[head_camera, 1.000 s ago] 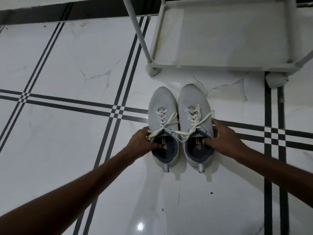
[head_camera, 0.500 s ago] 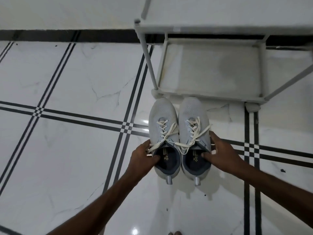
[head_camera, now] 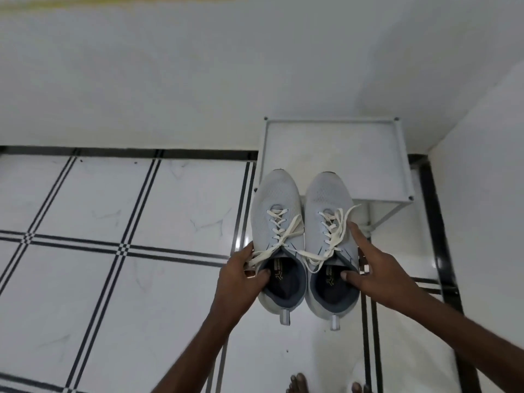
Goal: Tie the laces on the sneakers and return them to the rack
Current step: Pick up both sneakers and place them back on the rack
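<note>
Sneakers, pale grey with cream laces, sit side by side in our two hands, toes pointing toward the white rack (head_camera: 337,154). We take the rack as our landmark: its flat top shelf stands against the wall in the corner, and both toe caps overlap its near edge in the view, though we cannot tell whether they touch it. The left sneaker (head_camera: 276,222) lines up with the rack's left edge; the right sneaker (head_camera: 330,219) lies toward the rack's middle.

Our left hand (head_camera: 241,282) is closed on the left sneaker's collar, thumb tucked inside the opening, fingers wrapped round the outer side. Our right hand (head_camera: 380,273) grips the right sneaker the same way, thumb inside the collar, while its forefinger stretches forward along the outer side toward the rack.

The laces (head_camera: 286,236) hang loosely across both tongues, one strand crossing from one shoe to the other; we cannot tell whether they are knotted.

On the near side of the rack the tiled floor (head_camera: 113,208) shows black stripes, and bare toes (head_camera: 297,384) peek in at the bottom edge.
</note>
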Demonstrator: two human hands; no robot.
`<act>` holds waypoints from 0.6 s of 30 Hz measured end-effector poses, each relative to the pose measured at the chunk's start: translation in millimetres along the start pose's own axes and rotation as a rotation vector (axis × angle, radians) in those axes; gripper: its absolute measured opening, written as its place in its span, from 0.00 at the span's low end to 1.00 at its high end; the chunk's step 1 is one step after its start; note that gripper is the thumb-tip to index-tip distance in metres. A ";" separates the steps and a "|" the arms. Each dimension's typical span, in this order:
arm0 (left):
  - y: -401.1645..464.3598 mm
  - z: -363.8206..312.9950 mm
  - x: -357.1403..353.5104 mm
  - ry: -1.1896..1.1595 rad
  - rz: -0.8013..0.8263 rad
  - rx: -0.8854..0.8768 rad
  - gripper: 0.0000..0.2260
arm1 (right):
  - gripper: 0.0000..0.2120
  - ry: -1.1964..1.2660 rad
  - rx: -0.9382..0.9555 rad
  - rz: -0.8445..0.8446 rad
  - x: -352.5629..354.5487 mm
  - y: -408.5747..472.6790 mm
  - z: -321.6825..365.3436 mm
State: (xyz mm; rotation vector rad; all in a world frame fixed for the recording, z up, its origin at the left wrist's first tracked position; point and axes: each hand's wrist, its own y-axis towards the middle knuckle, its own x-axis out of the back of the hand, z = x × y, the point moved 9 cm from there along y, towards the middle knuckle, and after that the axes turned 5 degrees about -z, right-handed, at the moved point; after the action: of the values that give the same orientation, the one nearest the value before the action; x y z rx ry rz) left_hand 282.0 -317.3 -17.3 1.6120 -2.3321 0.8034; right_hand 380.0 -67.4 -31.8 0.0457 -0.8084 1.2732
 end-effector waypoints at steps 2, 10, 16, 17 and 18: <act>-1.1 -45.8 12.9 0.015 0.027 -0.064 0.17 | 0.48 0.023 -0.009 -0.025 31.6 -12.0 28.3; 51.1 -155.3 11.9 0.100 0.063 -0.151 0.07 | 0.47 0.033 -0.046 -0.094 124.4 12.5 78.8; 138.1 -181.0 -31.6 0.127 0.056 -0.166 0.07 | 0.46 0.051 -0.068 -0.141 164.1 101.0 66.3; 155.4 -181.0 -40.4 0.128 0.052 -0.154 0.07 | 0.45 0.061 -0.067 -0.145 168.6 119.9 62.2; 171.6 -180.7 -48.8 0.129 0.052 -0.140 0.08 | 0.45 0.068 -0.064 -0.148 172.4 138.4 58.1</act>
State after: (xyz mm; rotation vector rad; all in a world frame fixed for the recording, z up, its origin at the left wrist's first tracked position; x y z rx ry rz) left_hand 119.0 -137.0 56.3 1.4059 -2.2924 0.7145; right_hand 242.5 94.6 52.4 0.0106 -0.7719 1.1033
